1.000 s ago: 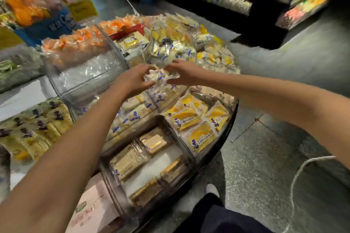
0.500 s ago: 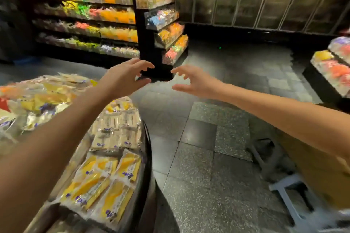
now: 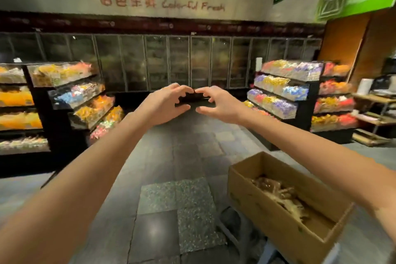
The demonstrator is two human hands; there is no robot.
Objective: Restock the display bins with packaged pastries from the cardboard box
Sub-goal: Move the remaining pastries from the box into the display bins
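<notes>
Both arms reach forward in mid-air over the shop floor. My left hand (image 3: 166, 105) and my right hand (image 3: 216, 104) hover close together at the middle of the view, fingertips nearly touching, fingers loosely curved, nothing held. An open cardboard box (image 3: 263, 206) stands low at the right on a stool, under my right forearm. Clear-wrapped packaged pastries (image 3: 280, 195) lie inside it. The round display bins are out of view.
A black candy shelf (image 3: 70, 100) stands at the left and another shelf (image 3: 287, 94) at the right. Glass cooler doors (image 3: 171, 62) line the back wall. Grey tiled floor (image 3: 175, 206) stretches between them. The stool's leg (image 3: 231, 238) shows under the box.
The view has swung right and up, away from the round pastry display toward the aisle and the box. My hands let go of a packet over the bins and now hang free.
</notes>
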